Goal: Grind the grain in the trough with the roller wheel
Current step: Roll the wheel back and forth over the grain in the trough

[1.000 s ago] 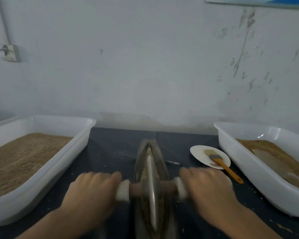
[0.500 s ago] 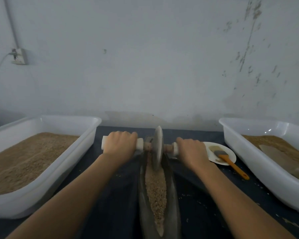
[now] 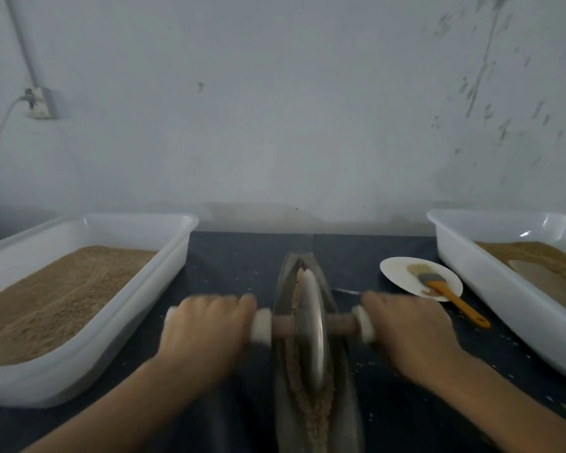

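Observation:
A long narrow metal trough (image 3: pixel 286 273) lies on the dark table, running away from me, with brown grain (image 3: pixel 311 416) along its groove. The metal roller wheel (image 3: pixel 310 325) stands upright in the groove near the trough's middle, on a wooden axle with white end caps. My left hand (image 3: pixel 206 331) grips the left handle. My right hand (image 3: pixel 406 328) grips the right handle. Both hands are motion-blurred.
A white tub (image 3: pixel 89 351) full of brown grain sits on the left. A second white tub (image 3: pixel 504 295) with grain and a flat scoop is on the right. A white plate (image 3: pixel 402 273) holds an orange-handled brush (image 3: pixel 451 295). The wall stands close behind the table.
The wheel has rolled back toward me from the trough's far end to its middle, both hands travelling with it. One second ago it was nearer still.

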A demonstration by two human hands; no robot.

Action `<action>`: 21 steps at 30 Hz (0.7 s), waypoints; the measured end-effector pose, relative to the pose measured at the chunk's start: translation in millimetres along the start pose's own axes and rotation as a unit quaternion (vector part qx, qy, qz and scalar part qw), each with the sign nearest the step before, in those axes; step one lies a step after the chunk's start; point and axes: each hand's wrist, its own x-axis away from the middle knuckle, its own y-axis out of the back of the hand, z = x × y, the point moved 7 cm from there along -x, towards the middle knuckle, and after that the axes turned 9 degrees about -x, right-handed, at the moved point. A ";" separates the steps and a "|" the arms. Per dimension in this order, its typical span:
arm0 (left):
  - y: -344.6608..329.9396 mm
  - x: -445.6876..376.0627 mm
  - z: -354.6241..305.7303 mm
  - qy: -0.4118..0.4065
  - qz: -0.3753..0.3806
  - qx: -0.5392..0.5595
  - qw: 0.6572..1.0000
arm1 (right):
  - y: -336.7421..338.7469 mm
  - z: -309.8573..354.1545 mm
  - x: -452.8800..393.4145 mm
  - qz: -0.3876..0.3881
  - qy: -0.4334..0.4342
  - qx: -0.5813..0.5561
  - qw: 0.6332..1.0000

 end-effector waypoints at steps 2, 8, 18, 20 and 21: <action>-21.1 -44.6 12.2 0.051 0.002 -0.013 0.999 | -20.0 -22.7 -38.0 -0.002 -0.062 0.015 0.998; -36.3 -90.9 22.4 0.076 0.001 0.004 0.997 | -22.2 -29.1 -69.7 -0.017 -0.072 0.008 0.997; 46.7 55.6 2.6 -0.052 -0.079 0.067 0.993 | 51.9 13.5 64.0 -0.095 0.069 -0.036 0.992; 27.6 39.4 4.4 -0.032 0.002 0.059 0.998 | 35.6 9.8 51.0 -0.070 0.061 -0.030 0.995; 12.3 25.9 5.1 -0.017 0.028 0.038 0.999 | 25.3 6.6 37.6 -0.061 0.052 -0.018 0.997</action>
